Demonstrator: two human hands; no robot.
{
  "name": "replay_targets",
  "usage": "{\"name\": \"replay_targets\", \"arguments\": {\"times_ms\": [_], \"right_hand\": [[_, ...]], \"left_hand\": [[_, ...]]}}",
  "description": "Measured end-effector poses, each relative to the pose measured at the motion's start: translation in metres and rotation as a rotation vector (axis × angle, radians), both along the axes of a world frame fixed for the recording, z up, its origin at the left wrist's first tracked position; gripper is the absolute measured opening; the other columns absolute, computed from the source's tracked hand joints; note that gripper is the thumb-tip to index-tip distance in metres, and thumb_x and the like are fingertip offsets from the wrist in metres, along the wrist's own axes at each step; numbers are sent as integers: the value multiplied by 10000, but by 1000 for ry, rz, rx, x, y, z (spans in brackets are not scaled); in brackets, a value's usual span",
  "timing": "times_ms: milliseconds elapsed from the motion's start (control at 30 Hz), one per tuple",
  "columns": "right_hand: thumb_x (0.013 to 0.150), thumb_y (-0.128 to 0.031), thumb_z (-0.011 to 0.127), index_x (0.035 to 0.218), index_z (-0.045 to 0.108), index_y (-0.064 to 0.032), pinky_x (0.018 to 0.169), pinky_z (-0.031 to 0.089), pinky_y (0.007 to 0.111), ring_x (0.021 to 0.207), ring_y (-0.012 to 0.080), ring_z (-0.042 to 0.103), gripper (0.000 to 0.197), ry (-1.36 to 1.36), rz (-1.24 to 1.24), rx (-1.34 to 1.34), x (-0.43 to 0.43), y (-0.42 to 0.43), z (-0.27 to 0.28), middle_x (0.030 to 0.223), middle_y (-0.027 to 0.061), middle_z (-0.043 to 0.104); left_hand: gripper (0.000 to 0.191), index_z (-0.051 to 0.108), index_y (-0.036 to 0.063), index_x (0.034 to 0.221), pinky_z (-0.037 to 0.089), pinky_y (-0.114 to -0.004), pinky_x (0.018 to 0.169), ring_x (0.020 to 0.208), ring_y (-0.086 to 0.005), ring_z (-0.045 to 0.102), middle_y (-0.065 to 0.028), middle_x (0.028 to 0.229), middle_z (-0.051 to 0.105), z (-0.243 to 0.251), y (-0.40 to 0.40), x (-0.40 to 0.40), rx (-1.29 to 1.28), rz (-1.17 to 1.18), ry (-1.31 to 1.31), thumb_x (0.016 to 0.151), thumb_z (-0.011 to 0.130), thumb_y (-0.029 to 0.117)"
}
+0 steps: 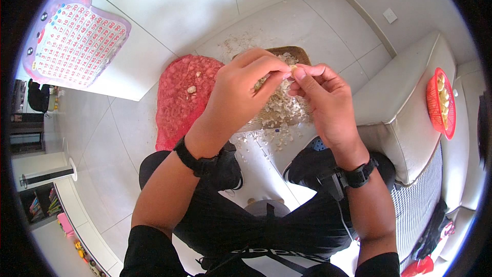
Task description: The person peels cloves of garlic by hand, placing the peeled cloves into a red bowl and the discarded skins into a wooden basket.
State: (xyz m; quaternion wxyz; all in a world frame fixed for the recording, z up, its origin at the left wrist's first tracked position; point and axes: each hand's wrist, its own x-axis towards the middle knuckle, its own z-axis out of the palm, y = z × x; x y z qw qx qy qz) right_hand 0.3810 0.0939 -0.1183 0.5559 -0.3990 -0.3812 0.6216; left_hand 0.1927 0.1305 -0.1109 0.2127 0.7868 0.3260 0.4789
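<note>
My right hand (324, 96) pinches a small pale garlic clove (293, 70) between thumb and fingertips. The fingertips of my left hand (250, 80) meet at the clove's left side, pinched on a bit of it or its skin. Beneath both hands, a brown woven tray (301, 54) holds a heap of papery garlic skins (286, 105), partly hidden by my hands. A red mesh sack (175, 96) full of what looks like garlic lies left of the tray, with a few loose pale pieces on top. At the far right, a red plastic basket (433, 102) contains peeled cloves (443, 100).
The basket rests on a cream sofa (384, 111). Skin scraps are scattered on the tiled floor (250, 150) around the tray, near my shoes. A white cabinet (142, 57) bearing a number chart (77, 38) stands at upper left.
</note>
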Motion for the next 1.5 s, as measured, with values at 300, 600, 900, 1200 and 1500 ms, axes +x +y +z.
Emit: {"name": "replay_targets", "arguments": {"times_ms": [300, 600, 900, 1200, 1500], "right_hand": [[1016, -133, 686, 1146, 706, 11, 790, 540, 239, 856, 81, 650, 195, -247, 25, -26, 4, 0, 11, 997, 34, 726], [1059, -256, 623, 1226, 677, -59, 875, 520, 274, 938, 82, 631, 264, 76, -19, -220, 9, 2, 11, 1088, 34, 725], [1045, -188, 653, 1225, 666, -40, 891, 547, 277, 971, 107, 654, 233, 143, -31, -145, 7, 4, 0, 1127, 42, 710], [989, -5, 686, 1184, 662, 39, 922, 588, 296, 1019, 148, 703, 202, -227, -56, 207, -4, -3, 12, 1120, 89, 723], [971, 34, 692, 1133, 700, 30, 861, 561, 264, 977, 122, 690, 162, -267, 7, 327, 4, -10, 13, 1061, 75, 726]], "left_hand": [[152, 657, 14, 989, 552, -322, 761, 848, -229, 678, -111, 999, 656, 0, -3, -1, -108, -132, 119, 864, 741, -9], [146, 652, 1, 1030, 546, -345, 764, 872, -242, 688, -131, 933, 688, -24, 2, -3, -309, -129, 260, 895, 697, 32], [175, 659, -7, 1150, 566, -287, 822, 936, -135, 691, -101, 1046, 730, -18, -4, 15, -463, -1, -162, 983, 667, 43], [172, 692, -21, 1110, 548, -268, 692, 814, -128, 689, -106, 952, 717, -4, -11, 9, -263, 57, -96, 945, 715, 22], [163, 608, 1, 1130, 520, -381, 724, 841, -329, 647, -159, 1069, 641, 24, -21, 1, -157, -26, 258, 1003, 607, 104]]}}
